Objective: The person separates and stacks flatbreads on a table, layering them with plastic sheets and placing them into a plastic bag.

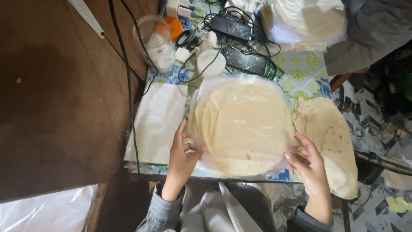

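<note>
A stack of round pale flatbreads [244,124] lies inside a clear plastic bag [206,86] on the patterned table [307,68]. My left hand [182,150] grips the bag's left edge beside the stack. On the stack's near right edge, my right hand [307,161] pinches the bag and bread. More flatbreads [334,146], browner and unbagged, lie overlapping to the right, hanging past the table's edge.
A pile of flat white bags [156,122] lies to the left. Behind are a clear plastic container [156,41], black adapters and cables [234,30], a white round object [211,62] and another bagged bread stack [309,19]. Brown floor lies left.
</note>
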